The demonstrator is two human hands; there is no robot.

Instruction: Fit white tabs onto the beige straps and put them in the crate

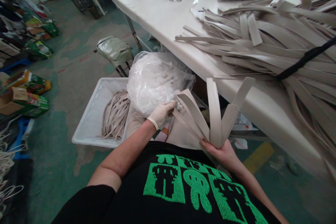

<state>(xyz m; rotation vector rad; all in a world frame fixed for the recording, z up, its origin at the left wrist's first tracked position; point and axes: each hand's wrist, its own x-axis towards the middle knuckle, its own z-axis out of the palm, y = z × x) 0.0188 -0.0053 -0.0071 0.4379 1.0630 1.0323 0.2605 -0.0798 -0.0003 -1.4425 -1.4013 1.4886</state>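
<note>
The bare right hand [216, 152] clenches a fanned bundle of beige strap strips [195, 117], their long axis rising away toward the worktop [157, 17]; the gloved left hand [160, 113] touches their left side, grip unclear.

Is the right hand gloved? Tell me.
No, the right hand is bare and grips beige straps, while only the left hand wears a white glove.

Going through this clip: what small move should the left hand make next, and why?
Probably the gloved left hand should take a firmer grip on the beige strips, since only its fingertips touch them while the bare right hand pinches their lower ends and their upper ends splay apart.
</note>
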